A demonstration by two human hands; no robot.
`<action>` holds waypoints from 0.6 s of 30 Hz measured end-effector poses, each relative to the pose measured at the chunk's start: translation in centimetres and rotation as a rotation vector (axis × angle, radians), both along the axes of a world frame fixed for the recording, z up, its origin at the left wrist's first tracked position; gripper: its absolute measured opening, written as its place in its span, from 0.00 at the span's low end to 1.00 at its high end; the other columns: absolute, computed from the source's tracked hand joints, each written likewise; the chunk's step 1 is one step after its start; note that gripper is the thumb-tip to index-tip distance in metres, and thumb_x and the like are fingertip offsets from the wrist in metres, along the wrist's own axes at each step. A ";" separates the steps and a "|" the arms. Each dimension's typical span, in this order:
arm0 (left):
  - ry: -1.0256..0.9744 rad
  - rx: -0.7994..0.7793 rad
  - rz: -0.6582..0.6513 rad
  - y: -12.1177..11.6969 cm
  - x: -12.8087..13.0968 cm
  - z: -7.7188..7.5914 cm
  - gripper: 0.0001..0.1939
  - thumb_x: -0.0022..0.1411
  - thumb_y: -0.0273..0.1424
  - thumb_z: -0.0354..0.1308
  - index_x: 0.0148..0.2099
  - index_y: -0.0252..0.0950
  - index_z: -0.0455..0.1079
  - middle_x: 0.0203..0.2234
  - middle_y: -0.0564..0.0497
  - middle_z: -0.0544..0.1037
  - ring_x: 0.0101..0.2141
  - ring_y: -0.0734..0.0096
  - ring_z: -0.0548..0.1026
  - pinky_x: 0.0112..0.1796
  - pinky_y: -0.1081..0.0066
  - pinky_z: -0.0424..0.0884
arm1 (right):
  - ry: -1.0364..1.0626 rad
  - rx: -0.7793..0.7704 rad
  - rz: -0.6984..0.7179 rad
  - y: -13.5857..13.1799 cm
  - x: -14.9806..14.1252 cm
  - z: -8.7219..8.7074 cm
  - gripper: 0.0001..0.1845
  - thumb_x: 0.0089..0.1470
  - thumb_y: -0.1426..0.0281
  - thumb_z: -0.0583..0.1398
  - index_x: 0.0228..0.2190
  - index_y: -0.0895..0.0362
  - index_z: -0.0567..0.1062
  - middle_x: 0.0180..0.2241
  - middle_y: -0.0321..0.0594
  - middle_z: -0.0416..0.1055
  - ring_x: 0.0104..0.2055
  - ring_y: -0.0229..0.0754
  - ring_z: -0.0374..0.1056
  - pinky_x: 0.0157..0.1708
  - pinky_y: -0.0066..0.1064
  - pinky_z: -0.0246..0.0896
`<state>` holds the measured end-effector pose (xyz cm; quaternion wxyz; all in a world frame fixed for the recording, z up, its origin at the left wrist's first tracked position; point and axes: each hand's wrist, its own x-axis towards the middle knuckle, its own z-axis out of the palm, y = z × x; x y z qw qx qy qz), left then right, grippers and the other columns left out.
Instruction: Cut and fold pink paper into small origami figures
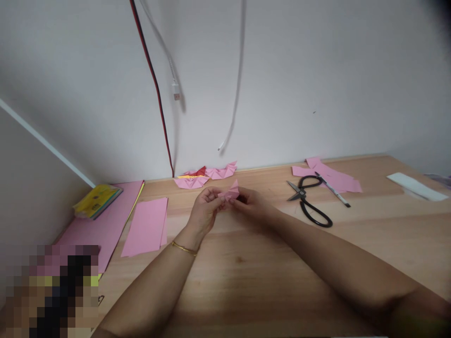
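Between my two hands is a small piece of folded pink paper [230, 191], its pointed edges sticking up above the fingers. My left hand [207, 206], with a gold bracelet at the wrist, pinches its left side. On the other side my right hand [252, 203] has its thumb and fingers closed on the paper. The lower part of the fold is hidden by the fingers. Just beyond the hands, folded pink paper pieces [221, 172] lie against the wall, with a red one [200, 171] among them.
Black-handled scissors [301, 193] lie open to the right, beside a pen [334, 191] and pink paper strips [347, 182]. A white strip [417, 186] is farther right. At left are pink sheets [146, 227] and a yellow packet [97, 201]. Cables [155, 77] hang along the wall.
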<state>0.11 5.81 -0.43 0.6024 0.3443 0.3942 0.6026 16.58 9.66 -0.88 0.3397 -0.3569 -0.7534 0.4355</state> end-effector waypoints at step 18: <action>-0.005 -0.025 0.120 0.5 -0.6 0.3 0.12 0.43 0.27 0.68 0.32 0.32 0.71 0.24 0.54 0.74 0.27 0.79 0.72 0.30 0.77 0.67 | -0.074 0.009 0.055 -0.1 0.2 0.6 0.15 0.53 0.58 0.56 0.28 0.58 0.71 0.24 0.35 0.64 0.26 0.36 0.57 0.25 0.26 0.49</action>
